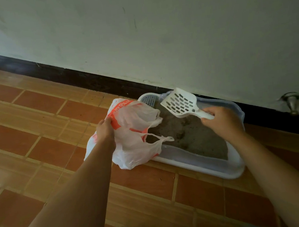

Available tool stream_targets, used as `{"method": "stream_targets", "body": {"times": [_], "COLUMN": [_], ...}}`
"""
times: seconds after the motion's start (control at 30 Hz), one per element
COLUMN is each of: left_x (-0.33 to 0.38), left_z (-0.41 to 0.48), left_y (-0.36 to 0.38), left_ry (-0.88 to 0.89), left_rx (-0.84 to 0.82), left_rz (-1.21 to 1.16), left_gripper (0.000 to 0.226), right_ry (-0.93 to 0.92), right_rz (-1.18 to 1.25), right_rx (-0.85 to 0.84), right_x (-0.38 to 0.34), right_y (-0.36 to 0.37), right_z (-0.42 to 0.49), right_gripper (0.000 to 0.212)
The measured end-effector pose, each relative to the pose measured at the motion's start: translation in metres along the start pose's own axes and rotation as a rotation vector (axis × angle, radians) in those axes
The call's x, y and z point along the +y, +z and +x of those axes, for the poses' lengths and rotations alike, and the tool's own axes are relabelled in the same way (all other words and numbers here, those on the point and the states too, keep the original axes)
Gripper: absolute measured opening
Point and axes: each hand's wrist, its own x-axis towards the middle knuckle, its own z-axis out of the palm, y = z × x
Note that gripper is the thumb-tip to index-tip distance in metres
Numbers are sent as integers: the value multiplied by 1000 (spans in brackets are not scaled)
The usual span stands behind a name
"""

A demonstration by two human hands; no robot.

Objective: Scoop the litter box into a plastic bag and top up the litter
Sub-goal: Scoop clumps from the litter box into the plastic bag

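Two grips: both pinching.
Left hand point(104, 129): gripping plastic bag point(136, 132), nine o'clock of litter box point(222, 168).
Right hand point(223, 121): holding scoop point(180, 102).

bag point(137, 132): white, orange print | scoop point(179, 103): white, slotted | litter point(199, 136): grey

Dim, flat light; soft focus, wide-angle bending, dark corners.

The plastic bag point(134, 132) has an orange band with white letters on it, but they are too crumpled to read.
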Motion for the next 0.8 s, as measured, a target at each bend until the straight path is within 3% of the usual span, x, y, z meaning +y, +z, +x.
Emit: {"method": "stream_targets", "body": {"times": [0.17,0.37,0.6,0.8], "left_x": [-5,-6,-8,-12], "left_z": [3,6,8,11], "left_y": [6,10,13,12], "left_ry": [3,1,3,5], "left_rx": [30,48,65,62], "left_rz": [19,8,17,17], "left_gripper": [36,37,38,37], "right_ry": [145,121,131,168], "right_rz": [-455,-662,-772,-551], "right_rx": [-176,-334,-424,-450], "right_x": [32,34,31,45], "right_y": [-5,-3,-13,15], "right_z": [-1,-6,-5,-3], "right_gripper": [21,18,23,23]}}
